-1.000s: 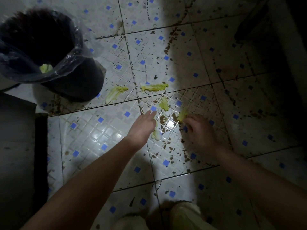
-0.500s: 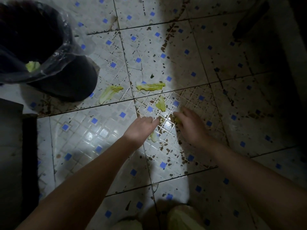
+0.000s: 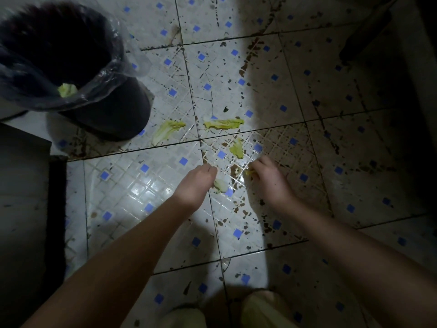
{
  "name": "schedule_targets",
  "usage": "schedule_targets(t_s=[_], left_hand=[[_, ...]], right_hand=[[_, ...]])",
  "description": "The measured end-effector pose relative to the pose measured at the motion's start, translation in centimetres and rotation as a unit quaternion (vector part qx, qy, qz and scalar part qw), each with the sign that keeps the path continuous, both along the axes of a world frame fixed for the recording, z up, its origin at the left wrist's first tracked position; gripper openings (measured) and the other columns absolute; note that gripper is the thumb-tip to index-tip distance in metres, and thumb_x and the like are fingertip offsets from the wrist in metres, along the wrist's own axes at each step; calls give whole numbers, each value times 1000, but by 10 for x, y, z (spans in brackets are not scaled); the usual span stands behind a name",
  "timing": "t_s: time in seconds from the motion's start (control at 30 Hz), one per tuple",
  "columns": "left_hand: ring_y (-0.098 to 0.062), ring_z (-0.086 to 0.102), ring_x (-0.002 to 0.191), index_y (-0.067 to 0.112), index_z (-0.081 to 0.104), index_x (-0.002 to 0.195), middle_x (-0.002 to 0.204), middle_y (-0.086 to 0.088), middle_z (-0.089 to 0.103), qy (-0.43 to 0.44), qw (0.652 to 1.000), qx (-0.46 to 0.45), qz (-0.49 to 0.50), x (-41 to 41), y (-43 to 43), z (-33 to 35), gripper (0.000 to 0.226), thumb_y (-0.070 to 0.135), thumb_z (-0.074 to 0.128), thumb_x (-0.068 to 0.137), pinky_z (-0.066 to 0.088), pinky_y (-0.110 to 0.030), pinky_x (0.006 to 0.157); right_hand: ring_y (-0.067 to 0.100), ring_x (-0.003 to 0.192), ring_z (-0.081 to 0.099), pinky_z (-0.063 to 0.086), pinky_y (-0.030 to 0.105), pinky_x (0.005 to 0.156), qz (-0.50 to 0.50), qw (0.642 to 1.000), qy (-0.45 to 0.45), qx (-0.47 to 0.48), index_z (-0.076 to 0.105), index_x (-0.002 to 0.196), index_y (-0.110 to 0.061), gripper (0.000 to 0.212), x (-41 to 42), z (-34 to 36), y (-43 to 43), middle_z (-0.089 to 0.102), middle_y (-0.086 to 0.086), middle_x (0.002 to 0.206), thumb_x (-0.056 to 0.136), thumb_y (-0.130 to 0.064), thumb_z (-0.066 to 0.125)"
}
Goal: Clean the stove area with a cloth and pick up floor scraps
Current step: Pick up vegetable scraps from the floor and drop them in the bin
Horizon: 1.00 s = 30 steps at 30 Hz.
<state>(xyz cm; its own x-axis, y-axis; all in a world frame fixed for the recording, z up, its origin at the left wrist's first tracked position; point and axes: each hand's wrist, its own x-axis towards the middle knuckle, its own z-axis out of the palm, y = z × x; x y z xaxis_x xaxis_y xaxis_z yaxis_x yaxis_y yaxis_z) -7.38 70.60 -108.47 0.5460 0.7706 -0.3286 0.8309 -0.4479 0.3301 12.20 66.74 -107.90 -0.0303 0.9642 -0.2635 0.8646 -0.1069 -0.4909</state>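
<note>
Pale green leaf scraps lie on the stained white tiled floor [image 3: 142,190]. My left hand [image 3: 196,183] reaches down with its fingers curled onto one small leaf scrap [image 3: 220,185] that still touches the floor. My right hand [image 3: 269,181] pinches a tiny yellow scrap [image 3: 249,172] at its fingertips. Beyond the hands lie three more: a short leaf piece [image 3: 237,149], a long leaf [image 3: 223,124] and a wide leaf [image 3: 168,130] close to the bin. No cloth or stove is in view.
A dark bin [image 3: 106,114] lined with a clear bag stands at the upper left, with a leaf scrap [image 3: 67,89] inside. A dark cabinet [image 3: 21,197] borders the left side. A dark object [image 3: 364,36] lies at the upper right. My feet [image 3: 264,308] are at the bottom edge.
Both hands went from spread fingers to curled. The left closed over the scrap beneath it, and the right drew in around the tiny yellow scrap. The view shifted slightly.
</note>
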Motion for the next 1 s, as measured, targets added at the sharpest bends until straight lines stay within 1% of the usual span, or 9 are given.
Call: schedule_targets(t_s=[0.1,0.23,0.33,0.47,0.6,0.7,0.8,0.93,1.0], left_hand=[[-23,50,88,8,51,107,103,-10,52,-2,999,11,30,-13,4,5,21,-5,46,91,37,-28,71],[-21,49,86,9,53,103,101,-9,52,-6,998,12,68,-30,5,11,23,-8,52,87,39,-27,70],[-24,50,87,6,54,102,102,-10,53,-13,996,9,90,-38,4,13,21,-9,50,87,42,-31,74],[-24,50,88,6,55,103,102,-11,53,-11,994,8,111,-46,5,12,19,-5,48,89,41,-31,74],[-20,45,83,6,54,104,101,-11,53,-8,992,3,130,-49,6,11,15,0,49,92,36,-26,68],[-20,46,83,6,54,104,101,-11,53,-1,991,0,137,-49,6,11,14,0,49,92,35,-26,69],[-24,48,86,5,54,102,100,-13,53,2,991,-1,137,-49,7,13,14,-2,47,93,37,-28,70],[-25,50,88,5,54,103,102,-13,53,2,991,-3,136,-47,7,14,14,-2,47,93,39,-29,71],[-25,51,87,5,54,103,101,-13,53,0,990,-7,140,-45,8,15,14,-1,46,93,41,-31,72]], right_hand=[[21,95,51,48,39,83,12,1000,16,11,59,104,-7,16,-13,-2,7,53,7,110,90,-3,52],[22,102,53,48,39,88,48,999,-9,8,61,109,-11,19,-24,-6,12,55,4,118,92,-15,53],[21,97,55,48,39,88,74,996,-52,13,67,99,-11,18,-25,-10,11,62,3,110,91,-24,57],[22,93,54,47,38,82,54,996,-69,10,57,98,-13,9,-31,-15,11,60,3,105,90,-10,54],[22,104,48,46,36,87,64,996,-66,-19,54,111,-13,28,-36,-15,16,54,4,116,87,1,52],[23,107,44,35,27,76,86,993,-74,-34,53,115,-10,36,-38,-15,15,50,7,119,83,6,52],[24,106,46,28,25,72,84,993,-70,-37,53,112,-10,37,-36,-14,13,52,7,116,80,9,51],[26,103,48,29,26,72,74,995,-45,-39,55,111,-8,37,-36,-14,12,54,9,111,80,12,47],[26,101,49,39,29,74,59,997,-37,-40,55,109,-7,38,-36,-13,15,54,10,109,79,15,46]])
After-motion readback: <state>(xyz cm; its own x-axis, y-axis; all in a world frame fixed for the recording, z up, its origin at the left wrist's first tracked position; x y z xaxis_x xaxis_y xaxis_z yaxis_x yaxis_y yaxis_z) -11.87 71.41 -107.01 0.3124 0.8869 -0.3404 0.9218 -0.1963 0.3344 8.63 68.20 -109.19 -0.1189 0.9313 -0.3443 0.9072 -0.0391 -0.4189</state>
